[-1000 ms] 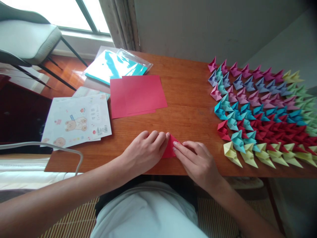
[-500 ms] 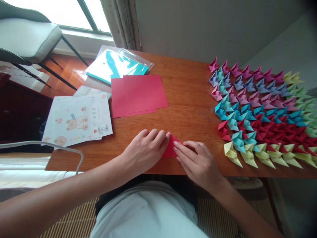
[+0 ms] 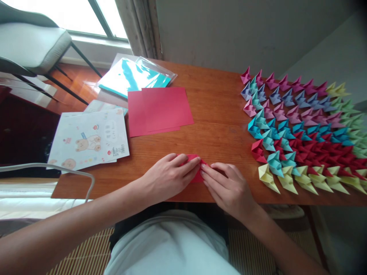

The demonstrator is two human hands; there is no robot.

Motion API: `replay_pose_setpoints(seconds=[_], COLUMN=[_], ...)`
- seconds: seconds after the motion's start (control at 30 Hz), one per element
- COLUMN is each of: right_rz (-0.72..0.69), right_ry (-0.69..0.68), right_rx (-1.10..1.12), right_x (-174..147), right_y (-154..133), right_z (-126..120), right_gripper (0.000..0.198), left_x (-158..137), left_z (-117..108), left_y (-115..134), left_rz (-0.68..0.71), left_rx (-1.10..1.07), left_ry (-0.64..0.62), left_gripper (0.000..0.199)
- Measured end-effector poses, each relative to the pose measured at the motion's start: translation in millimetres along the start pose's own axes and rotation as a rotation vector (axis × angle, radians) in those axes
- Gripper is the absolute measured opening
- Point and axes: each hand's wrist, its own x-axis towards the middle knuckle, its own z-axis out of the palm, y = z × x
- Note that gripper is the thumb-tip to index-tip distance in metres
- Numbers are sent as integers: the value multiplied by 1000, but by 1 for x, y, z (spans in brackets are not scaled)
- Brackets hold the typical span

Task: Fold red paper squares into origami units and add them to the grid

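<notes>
A small piece of folded red paper (image 3: 197,177) lies at the front edge of the wooden table, mostly covered by my hands. Over its left part, my left hand (image 3: 173,173) is closed, with its fingertips pressed on the paper near the upper fold. From the right, my right hand (image 3: 229,185) pinches the paper's right corner. The fingertips of both hands almost meet there. How the paper is folded underneath cannot be made out.
Flat red sheets (image 3: 160,109) lie beyond my hands, beside a plastic-wrapped turquoise paper pack (image 3: 134,78). A bear-printed packet (image 3: 88,139) is at left, near a white cable (image 3: 71,167). Rows of colourful folded paper figures (image 3: 298,130) fill the wooden table's (image 3: 220,114) right side.
My left hand's fingers have shifted slightly right along the paper toward my right fingertips. A red upper edge now shows above the left hand's fingers. My right hand stays nearly still.
</notes>
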Motion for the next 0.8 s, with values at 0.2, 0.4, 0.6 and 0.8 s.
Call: replay_pose_setpoints(seconds=[0.2, 0.4, 0.6, 0.8], right_rz=[2, 53, 274, 519], right_ry=[-4, -32, -70, -277], right_rx=[6, 48, 275, 268], right_x=[-1, 2, 31, 63], right_y=[1, -2, 9, 33], right_z=[1, -5, -19, -20], right_gripper=[31, 28, 18, 10], left_x=[-3, -2, -2, -3], left_z=[-9, -20, -25, -25], left_y=[-7, -15, -17, -16], left_rz=[64, 100, 118, 108], left_rx=[-64, -167, -190, -192], left_ry=[-94, -186, -216, -229], left_gripper=[41, 61, 59, 57])
